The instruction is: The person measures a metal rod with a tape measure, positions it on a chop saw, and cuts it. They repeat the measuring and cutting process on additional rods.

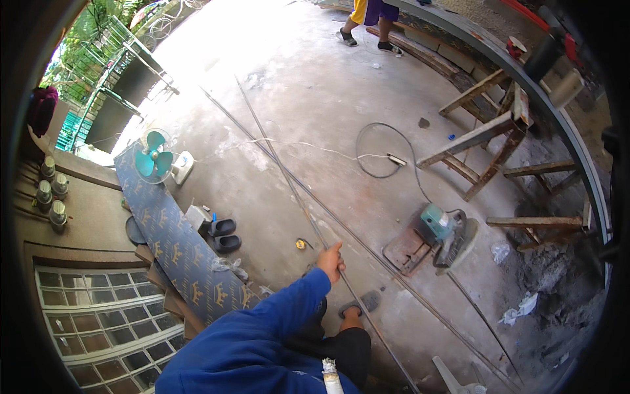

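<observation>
My left hand [331, 261], at the end of a blue sleeve, is closed around a long thin metal bar [371, 318]. The bar slants from the far left floor to the near edge, passing by my slippered foot [359, 305]. Other long metal bars [341, 223] lie on the concrete, crossing it farther out. To the right of them, a green cut-off saw [438, 223] stands on a rusty base. A yellow tape measure [300, 243] lies left of my hand. My right hand is out of view. A lit or burnt cigarette [333, 377] juts in at the lower edge.
Wooden trestles [482, 141] and a long metal beam [564, 125] stand at right. The saw's cord [357, 141] loops over the floor. At left are a fan [155, 155], a printed plywood board [174, 243] and black slippers [226, 235]. Another person's legs [367, 26] show at the top.
</observation>
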Available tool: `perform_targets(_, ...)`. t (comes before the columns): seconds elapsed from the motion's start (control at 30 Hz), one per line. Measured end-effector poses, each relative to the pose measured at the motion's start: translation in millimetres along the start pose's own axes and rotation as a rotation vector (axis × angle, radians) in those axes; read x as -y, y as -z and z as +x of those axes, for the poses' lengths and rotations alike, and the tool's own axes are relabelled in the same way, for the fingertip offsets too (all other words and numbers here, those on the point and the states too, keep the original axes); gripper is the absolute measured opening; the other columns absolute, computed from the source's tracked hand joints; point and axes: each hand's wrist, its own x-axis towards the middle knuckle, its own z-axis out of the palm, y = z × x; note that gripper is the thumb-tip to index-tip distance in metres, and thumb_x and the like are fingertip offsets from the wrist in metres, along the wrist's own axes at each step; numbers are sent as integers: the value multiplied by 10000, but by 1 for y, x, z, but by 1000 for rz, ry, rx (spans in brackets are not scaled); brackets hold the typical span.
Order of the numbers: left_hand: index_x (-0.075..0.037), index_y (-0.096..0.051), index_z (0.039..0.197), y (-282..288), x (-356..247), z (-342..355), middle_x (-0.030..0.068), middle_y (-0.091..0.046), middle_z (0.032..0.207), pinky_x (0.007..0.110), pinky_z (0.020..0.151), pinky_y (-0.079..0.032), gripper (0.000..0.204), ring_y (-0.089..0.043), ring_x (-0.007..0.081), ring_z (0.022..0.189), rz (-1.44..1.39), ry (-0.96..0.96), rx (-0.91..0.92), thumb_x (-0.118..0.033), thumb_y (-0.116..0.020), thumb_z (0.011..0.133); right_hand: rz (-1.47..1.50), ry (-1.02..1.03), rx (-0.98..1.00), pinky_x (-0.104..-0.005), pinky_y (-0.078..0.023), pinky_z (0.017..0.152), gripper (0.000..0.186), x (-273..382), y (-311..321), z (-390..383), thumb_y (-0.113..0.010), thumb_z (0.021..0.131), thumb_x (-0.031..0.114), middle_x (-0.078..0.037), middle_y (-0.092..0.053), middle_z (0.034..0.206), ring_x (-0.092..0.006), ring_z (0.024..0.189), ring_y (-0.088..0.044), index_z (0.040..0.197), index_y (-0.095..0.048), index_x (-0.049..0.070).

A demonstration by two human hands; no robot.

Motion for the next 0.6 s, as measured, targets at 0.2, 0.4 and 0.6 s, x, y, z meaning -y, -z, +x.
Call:
perform_targets(0.2,-140,-463,799,-23,52,-2,-4,-354,603,318,419,-288,289,-350,135,466,80,-15,-6,-247,-689,944,15,79,-91,-570,-521,771,492,-51,33,-6,-479,985,559,-248,-715,916,-461,861,-677,987,-759,154)
perform_targets(0.4,-87,-487,818,-39,124,-83,23,-372,620,333,412,-302,287,-368,151,478,148,66,-96,-241,-700,934,69,203,-288,-551,-508,667,488,-130,45,-73,-528,997,478,-228,-683,752,-455,737,-661,813,-735,76)
perform_targets(0.6,-2,-553,894,-46,128,-125,61,-442,660,352,405,-324,321,-423,190,499,68,-10,-108,-258,-746,889,126,183,-295,-571,-491,711,570,-174,45,-67,-480,1008,526,-240,-688,783,-465,761,-650,784,-710,54)
